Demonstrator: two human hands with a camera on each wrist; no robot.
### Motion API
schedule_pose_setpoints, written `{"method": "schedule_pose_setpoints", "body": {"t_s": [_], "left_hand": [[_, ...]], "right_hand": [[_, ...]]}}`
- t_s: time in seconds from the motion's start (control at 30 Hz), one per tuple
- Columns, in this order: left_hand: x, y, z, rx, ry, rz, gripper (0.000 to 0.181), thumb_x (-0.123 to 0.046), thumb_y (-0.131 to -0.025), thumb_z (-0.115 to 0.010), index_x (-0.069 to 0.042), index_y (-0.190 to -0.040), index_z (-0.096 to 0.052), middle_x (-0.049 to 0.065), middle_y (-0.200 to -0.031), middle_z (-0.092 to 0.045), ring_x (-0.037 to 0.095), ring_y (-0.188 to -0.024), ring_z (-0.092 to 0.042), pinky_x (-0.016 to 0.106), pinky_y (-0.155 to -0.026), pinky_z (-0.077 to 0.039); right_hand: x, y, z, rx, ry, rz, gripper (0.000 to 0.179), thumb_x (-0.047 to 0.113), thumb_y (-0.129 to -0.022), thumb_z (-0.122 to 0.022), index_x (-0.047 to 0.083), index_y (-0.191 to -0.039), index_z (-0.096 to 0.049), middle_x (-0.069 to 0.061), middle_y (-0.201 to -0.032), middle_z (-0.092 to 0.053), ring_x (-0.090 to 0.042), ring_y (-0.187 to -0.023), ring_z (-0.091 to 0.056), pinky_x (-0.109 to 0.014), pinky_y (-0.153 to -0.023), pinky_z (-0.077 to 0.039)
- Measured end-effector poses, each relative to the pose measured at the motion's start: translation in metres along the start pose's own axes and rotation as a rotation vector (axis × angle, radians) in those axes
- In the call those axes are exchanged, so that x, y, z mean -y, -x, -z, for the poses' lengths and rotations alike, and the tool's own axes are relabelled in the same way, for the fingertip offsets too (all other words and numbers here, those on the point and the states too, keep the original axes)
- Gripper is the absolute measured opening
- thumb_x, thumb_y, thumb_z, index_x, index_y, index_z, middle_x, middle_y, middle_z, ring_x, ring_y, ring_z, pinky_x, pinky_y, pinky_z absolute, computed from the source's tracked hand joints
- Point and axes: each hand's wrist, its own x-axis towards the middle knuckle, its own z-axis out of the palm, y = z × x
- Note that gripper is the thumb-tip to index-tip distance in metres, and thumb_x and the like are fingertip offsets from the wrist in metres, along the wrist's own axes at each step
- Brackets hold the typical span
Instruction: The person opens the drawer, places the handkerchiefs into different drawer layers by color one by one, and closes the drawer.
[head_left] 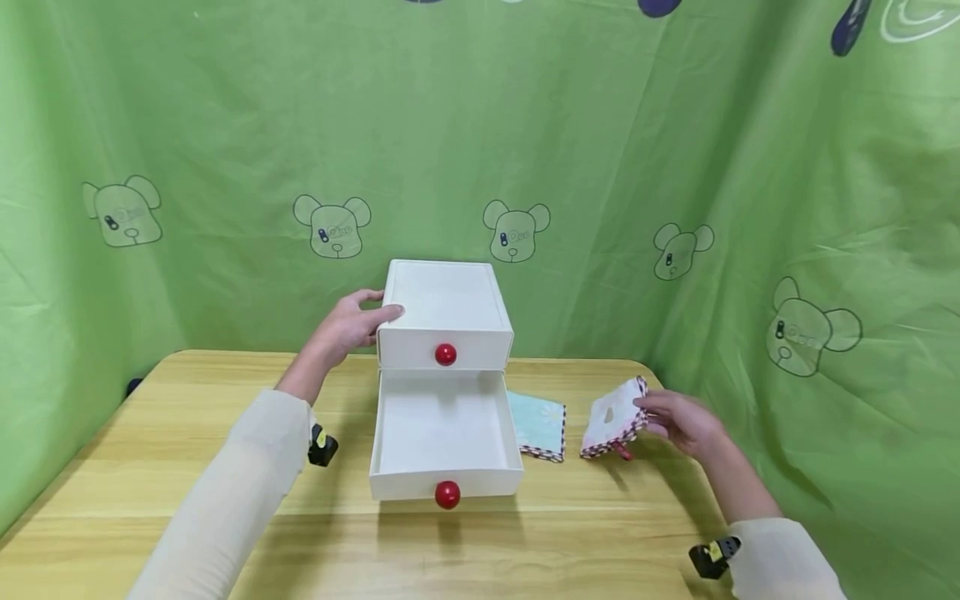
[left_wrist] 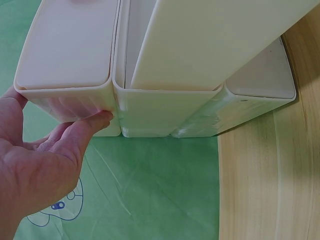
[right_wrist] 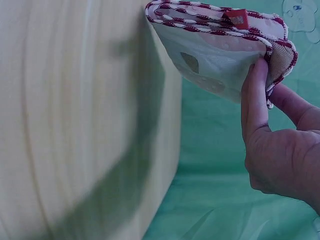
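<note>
My left hand (head_left: pixel 352 323) holds the upper left edge of a white drawer unit (head_left: pixel 442 292), thumb over the top and fingers along the side. In the left wrist view, the unit shows stacked tiers, with the middle drawer pulled out. This open drawer (head_left: pixel 442 433) has a red knob (head_left: pixel 447 494), and its visible floor is bare. To the right, my right hand (head_left: pixel 684 423) pinches a folded white cloth (head_left: pixel 611 417) with a dark-red-and-white braided border and red tag (right_wrist: pixel 237 19), raised above the table. A light-blue cloth (head_left: pixel 538 421) lies beside the unit, partly hidden behind the drawer.
The wooden table (head_left: pixel 585 533) ends at the back against a green curtain (head_left: pixel 225 125) printed with bear heads. The curtain also hangs along both sides. The shut top drawer bears another red knob (head_left: pixel 446 354).
</note>
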Motion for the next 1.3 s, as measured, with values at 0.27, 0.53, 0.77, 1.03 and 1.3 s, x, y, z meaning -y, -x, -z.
{"method": "schedule_pose_setpoints", "body": {"t_s": [0.27, 0.53, 0.77, 1.03, 1.3], "left_hand": [[0.001, -0.001, -0.001, 0.003, -0.001, 0.005, 0.083, -0.043, -0.095, -0.068, -0.015, -0.161, -0.025, 0.018, -0.141, -0.056, 0.036, -0.128, -0.057, 0.049, -0.111, -0.048], [0.001, -0.002, -0.002, 0.001, 0.008, 0.001, 0.083, -0.043, -0.095, -0.069, -0.015, -0.161, -0.026, 0.018, -0.141, -0.056, 0.036, -0.126, -0.058, 0.049, -0.111, -0.048], [0.001, -0.004, -0.004, 0.002, 0.001, 0.001, 0.083, -0.043, -0.095, -0.069, -0.015, -0.161, -0.026, 0.017, -0.140, -0.056, 0.034, -0.125, -0.059, 0.047, -0.109, -0.050], [0.000, -0.004, -0.002, 0.001, 0.000, 0.005, 0.084, -0.044, -0.095, -0.069, -0.016, -0.161, -0.026, 0.017, -0.141, -0.056, 0.035, -0.127, -0.058, 0.046, -0.109, -0.050], [0.001, -0.003, 0.001, 0.007, -0.002, 0.003, 0.085, -0.044, -0.095, -0.069, -0.015, -0.161, -0.025, 0.018, -0.143, -0.054, 0.035, -0.128, -0.057, 0.046, -0.110, -0.049]], "right_hand": [[0.025, 0.009, -0.027, -0.013, 0.093, 0.049, 0.078, -0.004, -0.099, -0.056, -0.020, -0.152, -0.002, 0.002, -0.095, -0.071, -0.008, -0.083, -0.072, -0.020, -0.081, -0.061], [0.053, 0.024, -0.060, 0.015, 0.080, 0.097, 0.051, -0.003, -0.095, -0.064, -0.013, -0.139, -0.040, -0.003, -0.095, -0.075, -0.013, -0.084, -0.074, -0.023, -0.082, -0.061], [0.075, 0.040, -0.089, 0.027, 0.076, 0.114, 0.031, 0.000, -0.095, -0.067, -0.001, -0.123, -0.053, -0.002, -0.094, -0.074, -0.011, -0.081, -0.072, -0.022, -0.080, -0.062], [0.094, 0.050, -0.125, 0.053, 0.084, 0.148, 0.028, 0.002, -0.096, -0.067, 0.000, -0.121, -0.056, -0.002, -0.095, -0.073, -0.011, -0.082, -0.071, -0.022, -0.081, -0.062], [0.094, 0.049, -0.160, 0.105, 0.088, 0.160, 0.029, 0.002, -0.097, -0.064, -0.002, -0.124, -0.056, -0.002, -0.096, -0.074, -0.011, -0.082, -0.071, -0.024, -0.081, -0.062]]}}
